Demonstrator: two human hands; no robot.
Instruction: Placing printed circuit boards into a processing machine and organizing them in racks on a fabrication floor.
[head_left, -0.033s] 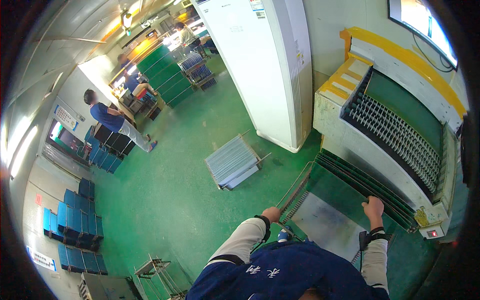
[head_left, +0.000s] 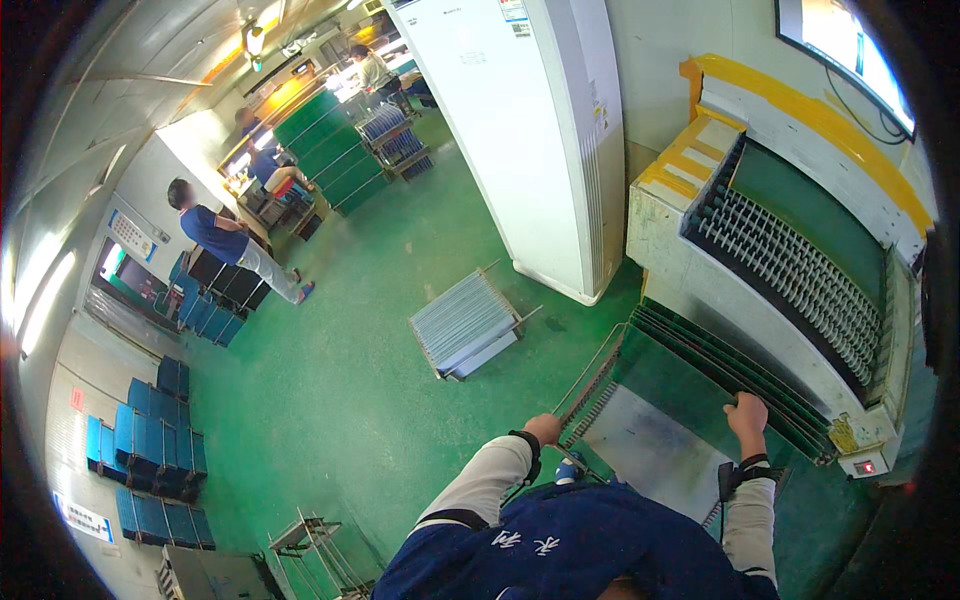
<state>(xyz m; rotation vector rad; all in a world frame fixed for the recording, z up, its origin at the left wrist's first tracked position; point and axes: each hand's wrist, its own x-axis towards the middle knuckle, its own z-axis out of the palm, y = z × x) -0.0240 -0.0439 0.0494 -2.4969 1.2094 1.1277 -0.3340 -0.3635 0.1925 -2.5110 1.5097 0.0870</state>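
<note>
A slotted metal rack (head_left: 592, 412) stands in front of me, with several dark green panels (head_left: 672, 372) upright in its far part. My left hand (head_left: 543, 430) is closed round the rack's left side, near its front end. At the panels' right side, my right hand (head_left: 747, 413) has its fingers closed over the upper edge of the nearest green panel. The near part of the rack shows its bare grey bottom plate (head_left: 655, 445). My fingertips are partly hidden.
A machine with rows of rollers (head_left: 800, 270) adjoins the rack at the right. A tall white cabinet-like unit (head_left: 520, 150) stands ahead. On the green floor sits another rack (head_left: 466, 322) of panels. A metal stand (head_left: 310, 545) is at lower left; a person (head_left: 225, 238) stands farther off.
</note>
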